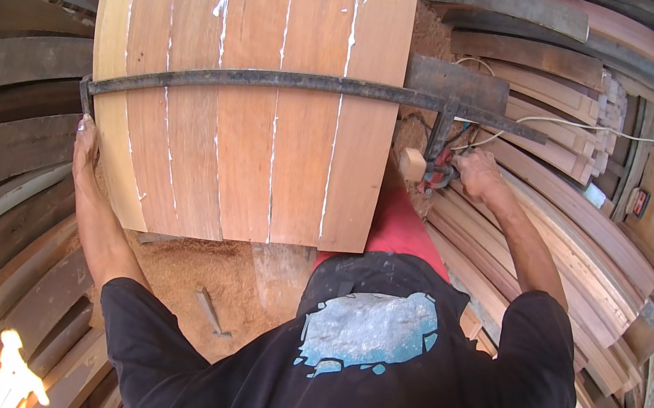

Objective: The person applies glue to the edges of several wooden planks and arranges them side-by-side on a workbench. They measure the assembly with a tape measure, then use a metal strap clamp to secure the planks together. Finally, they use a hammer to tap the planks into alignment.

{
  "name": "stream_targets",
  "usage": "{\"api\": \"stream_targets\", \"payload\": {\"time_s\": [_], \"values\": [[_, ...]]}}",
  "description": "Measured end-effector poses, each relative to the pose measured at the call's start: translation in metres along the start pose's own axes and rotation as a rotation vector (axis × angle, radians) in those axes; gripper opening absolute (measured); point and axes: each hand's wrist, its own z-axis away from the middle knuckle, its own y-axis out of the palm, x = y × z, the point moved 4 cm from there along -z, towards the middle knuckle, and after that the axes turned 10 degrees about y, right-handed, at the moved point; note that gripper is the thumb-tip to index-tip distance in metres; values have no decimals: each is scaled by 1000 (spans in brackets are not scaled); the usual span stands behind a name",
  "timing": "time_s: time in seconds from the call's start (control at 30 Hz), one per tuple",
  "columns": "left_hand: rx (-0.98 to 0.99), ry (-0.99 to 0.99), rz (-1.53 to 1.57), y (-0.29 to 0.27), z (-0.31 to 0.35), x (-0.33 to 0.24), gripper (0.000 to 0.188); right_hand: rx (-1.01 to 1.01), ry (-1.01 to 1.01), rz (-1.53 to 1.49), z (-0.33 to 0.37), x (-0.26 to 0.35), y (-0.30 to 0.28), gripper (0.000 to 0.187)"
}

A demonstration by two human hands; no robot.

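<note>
A panel of several reddish-brown boards lies in front of me, with a paler board along its left edge. White glue lines show at the seams, uneven and squeezed out in spots. Across the panel runs a long dark metal bar clamp. At its left end, my left hand grips the clamp's jaw beside the panel's edge; the fingers are partly hidden. On the right, my right hand is closed around the clamp's screw end, next to its red part. A small wooden block sits between that end and the panel.
Stacked planks crowd the right side, and darker boards line the left. A pale cable crosses the right-hand stack. Sawdust covers the ground near me, with a small metal tool lying on it.
</note>
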Motion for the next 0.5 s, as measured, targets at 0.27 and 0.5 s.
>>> {"api": "stream_targets", "payload": {"time_s": [0.27, 0.5], "values": [[7, -5, 12, -3, 1, -2, 64, 17, -47, -109, -6, -14, 25, 35], [11, -19, 36, -4, 1, -3, 63, -23, 21, -154, 5, -6, 2, 42]]}}
